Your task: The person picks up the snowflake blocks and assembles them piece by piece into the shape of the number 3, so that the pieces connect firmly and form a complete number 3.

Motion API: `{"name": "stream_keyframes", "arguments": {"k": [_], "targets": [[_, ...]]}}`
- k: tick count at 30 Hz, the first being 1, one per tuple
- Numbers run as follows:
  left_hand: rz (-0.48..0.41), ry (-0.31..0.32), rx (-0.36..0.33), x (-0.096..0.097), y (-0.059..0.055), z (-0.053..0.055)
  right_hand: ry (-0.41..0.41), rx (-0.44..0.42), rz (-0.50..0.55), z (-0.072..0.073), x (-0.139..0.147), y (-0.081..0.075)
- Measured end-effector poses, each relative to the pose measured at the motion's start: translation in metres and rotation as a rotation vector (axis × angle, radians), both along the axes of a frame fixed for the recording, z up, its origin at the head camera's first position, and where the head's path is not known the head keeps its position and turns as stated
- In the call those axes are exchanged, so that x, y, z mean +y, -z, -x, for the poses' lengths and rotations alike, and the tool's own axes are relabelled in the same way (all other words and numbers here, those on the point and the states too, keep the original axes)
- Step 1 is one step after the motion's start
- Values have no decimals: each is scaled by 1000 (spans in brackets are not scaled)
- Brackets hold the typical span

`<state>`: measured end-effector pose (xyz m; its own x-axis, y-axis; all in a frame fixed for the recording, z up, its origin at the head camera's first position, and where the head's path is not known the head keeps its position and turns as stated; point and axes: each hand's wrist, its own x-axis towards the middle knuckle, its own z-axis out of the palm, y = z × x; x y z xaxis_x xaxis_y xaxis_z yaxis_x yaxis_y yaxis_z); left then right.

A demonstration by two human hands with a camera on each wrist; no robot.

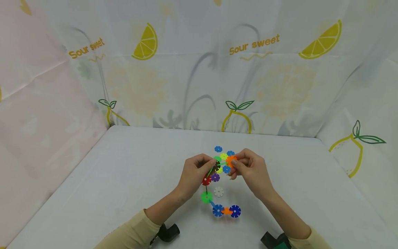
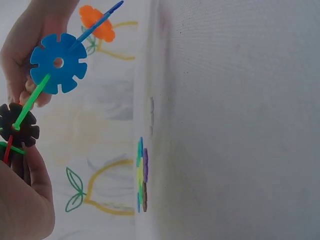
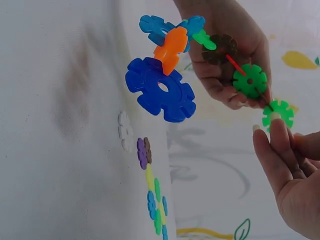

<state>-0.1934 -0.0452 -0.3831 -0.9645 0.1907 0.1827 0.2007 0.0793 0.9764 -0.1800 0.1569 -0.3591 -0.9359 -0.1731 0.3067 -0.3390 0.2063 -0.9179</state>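
Observation:
A chain of notched plastic snowflake discs, slotted edge to edge, hangs between both hands. Its lower end has a dark blue disc (image 1: 235,211), an orange disc (image 1: 227,211) and a blue disc (image 1: 218,210); a green disc (image 1: 206,197) and a red disc (image 1: 206,180) follow upward. My left hand (image 1: 195,173) pinches the chain by a dark brown disc (image 2: 19,124). Facing it, my right hand (image 1: 253,171) pinches an orange disc (image 1: 231,160) between thumb and fingers. A green disc on edge spans the gap between the two hands.
Loose discs lie on the white table (image 1: 124,193): several blue, yellow and green ones beyond the hands, a purple disc (image 1: 215,177) and a white disc (image 1: 218,192). Black objects (image 1: 169,233) sit near each forearm. A lemon-print cloth (image 1: 186,69) walls the table.

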Motion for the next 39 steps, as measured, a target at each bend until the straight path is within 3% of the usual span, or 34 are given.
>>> {"name": "stream_keyframes", "arguments": {"k": [17,25,34,39], "targets": [[11,-43,51,0,3,0,35,40,104,-1,-9,11],[11,-23,71,1,3,-1,13,53,134,-3,-9,13],[39,-15,119,-3,-6,0,-40,30,112,-1,-7,7],[48,20,110,-6,-7,3,35,37,-6,0,-5,5]]}}
